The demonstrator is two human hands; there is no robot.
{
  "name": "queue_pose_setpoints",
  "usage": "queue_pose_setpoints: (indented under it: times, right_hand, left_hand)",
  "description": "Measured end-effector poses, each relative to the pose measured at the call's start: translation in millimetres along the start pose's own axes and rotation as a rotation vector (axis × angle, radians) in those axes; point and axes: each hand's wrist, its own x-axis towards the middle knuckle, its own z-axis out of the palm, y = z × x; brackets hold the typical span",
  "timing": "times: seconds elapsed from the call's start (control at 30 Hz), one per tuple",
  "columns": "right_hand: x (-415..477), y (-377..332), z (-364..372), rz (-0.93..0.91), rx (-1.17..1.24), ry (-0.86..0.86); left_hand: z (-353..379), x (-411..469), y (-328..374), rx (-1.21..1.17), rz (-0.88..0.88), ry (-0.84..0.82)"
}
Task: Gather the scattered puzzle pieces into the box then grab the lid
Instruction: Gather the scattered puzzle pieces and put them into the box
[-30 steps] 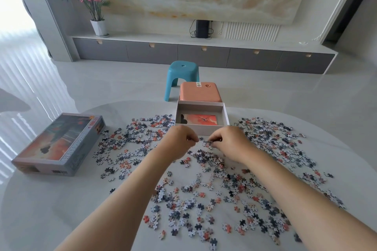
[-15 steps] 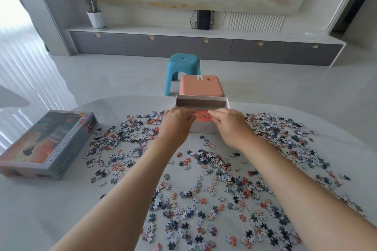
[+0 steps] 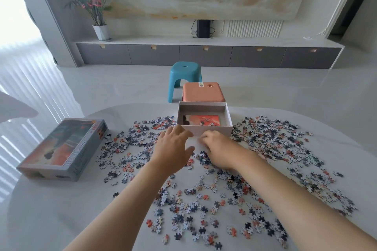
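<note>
We find bare top on the pale marble-look round table (image 3: 51, 210) along its near-left edge, and in the strip between the grey picture-printed cardboard lid (image 3: 65, 146) at the left edge and the small scattered cardboard puzzle pieces (image 3: 271, 138). The pieces carpet the middle and spread towards the right edge. The open white cardboard box (image 3: 228, 115) stands at the far edge, reachable from above; our left hand (image 3: 173, 151) and right hand (image 3: 218, 151) crowd its near wall.

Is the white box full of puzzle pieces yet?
No, nearly empty. Inside the box, mostly a picture sheet and bare floor show, while puzzle pieces lie scattered over the table.
</note>
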Motion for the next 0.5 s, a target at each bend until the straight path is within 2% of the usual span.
queue_pose_setpoints:
  times: [0.1,0.27,0.37,0.43,0.5]
  right_hand:
    - [-11,-4,5,0.009,-0.052,-0.030]
    - [-38,-6,-8,0.031,-0.020,-0.112]
    - [-61,3,-18,0.070,0.038,-0.064]
    - [-73,10,-21,0.116,0.038,-0.052]
    - [-82,10,-20,0.183,0.013,-0.112]
  left_hand:
    - [-2,-18,2,-0.049,-0.011,-0.173]
    - [-5,-32,18,-0.181,0.042,-0.236]
    - [-10,-41,22,-0.234,0.054,-0.234]
    - [-12,-45,18,-0.184,0.039,-0.223]
    - [-14,-49,12,-0.077,0.018,-0.267]
